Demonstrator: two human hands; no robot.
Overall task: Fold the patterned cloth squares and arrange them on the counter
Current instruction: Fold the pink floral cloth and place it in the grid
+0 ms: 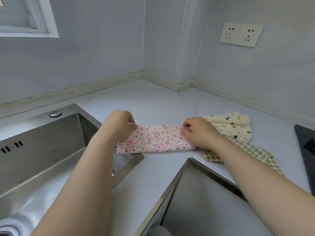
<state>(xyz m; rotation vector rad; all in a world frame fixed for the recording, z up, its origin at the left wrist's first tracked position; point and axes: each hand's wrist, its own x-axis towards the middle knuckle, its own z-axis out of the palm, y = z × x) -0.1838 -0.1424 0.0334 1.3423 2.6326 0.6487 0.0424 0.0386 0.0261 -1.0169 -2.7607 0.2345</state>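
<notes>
Folding the pink dotted cloth on the counter, a person pinches its far corners, left hand at one end, right hand at the other. The cloth lies as a long strip running left to right beside the sink. The next fold likely brings one end across. A cream spotted cloth and checked cloth wait alongside.

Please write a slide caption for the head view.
Left hand and right hand pinch the pink cloth beside the sink.
</notes>
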